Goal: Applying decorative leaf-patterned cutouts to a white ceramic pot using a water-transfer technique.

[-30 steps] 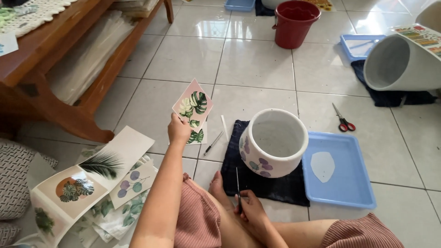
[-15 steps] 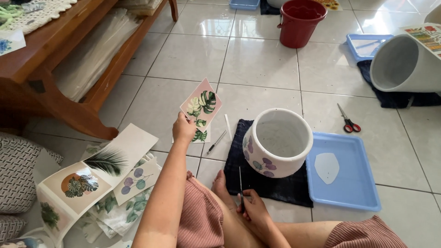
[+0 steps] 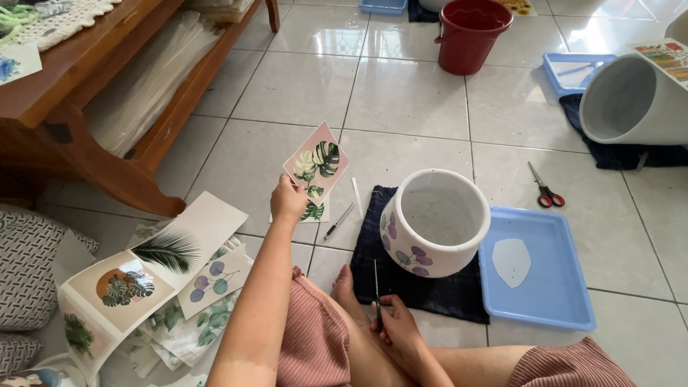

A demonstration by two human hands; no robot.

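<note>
Nearest the camera, the right hand (image 3: 396,326) rests by the person's foot with its fingers closed around a thin dark tool (image 3: 375,283), whose tip points away toward the far side. Just beyond it lies a dark cloth (image 3: 444,297) on the tiled floor, and on that cloth a white pot (image 3: 436,222) lies tilted, its mouth facing up and far, with purple leaf shapes on its near wall. Right of the pot, touching the cloth's edge, sits a blue tray (image 3: 552,287) holding a pale cut-out shape (image 3: 512,261). Left and near, a heap of printed leaf papers (image 3: 154,276) spreads over the floor. Farther out, the left hand (image 3: 288,202) is raised, fingers pinched on the lower corner of a pink card with green leaves (image 3: 316,163), held well left of the pot. A pen (image 3: 339,221) lies on the floor between hand and cloth. Red-handled scissors (image 3: 547,188) lie farther right, and a red bucket (image 3: 473,34) stands far off.
</note>
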